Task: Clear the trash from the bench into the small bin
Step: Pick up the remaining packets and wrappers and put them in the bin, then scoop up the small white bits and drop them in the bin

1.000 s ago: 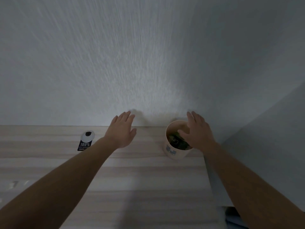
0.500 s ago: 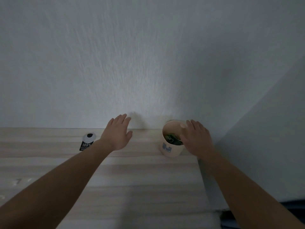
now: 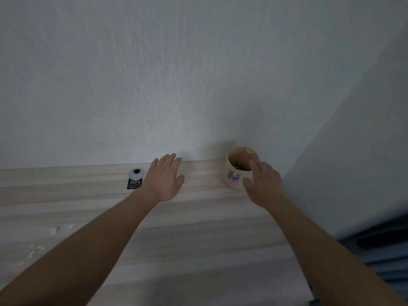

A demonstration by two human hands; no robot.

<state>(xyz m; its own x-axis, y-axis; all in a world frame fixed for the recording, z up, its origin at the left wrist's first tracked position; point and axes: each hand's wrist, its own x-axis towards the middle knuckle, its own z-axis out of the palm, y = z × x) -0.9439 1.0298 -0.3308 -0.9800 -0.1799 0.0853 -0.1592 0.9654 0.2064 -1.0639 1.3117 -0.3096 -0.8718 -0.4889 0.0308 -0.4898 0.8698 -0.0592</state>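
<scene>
A small beige bin point(image 3: 234, 173) with a blue mark on its side stands on the pale wooden bench point(image 3: 198, 217) at the back right, near the wall. Dark trash lies inside it. My right hand point(image 3: 262, 184) hovers open just right of the bin's front, empty, fingers spread. My left hand point(image 3: 165, 177) is open and empty over the bench, left of the bin. Just left of that hand lies a black and white tag point(image 3: 135, 178) printed "100%", flat on the bench by the wall.
A grey wall rises straight behind the bench, and a second wall closes in on the right. The bench's right edge runs below my right forearm. Small pale scraps point(image 3: 53, 229) lie on the bench at the left. Something dark point(image 3: 379, 241) sits low on the right.
My right hand has drawn back from above the bin's mouth to its right front side. My left hand stays near the tag. The view has shifted slightly.
</scene>
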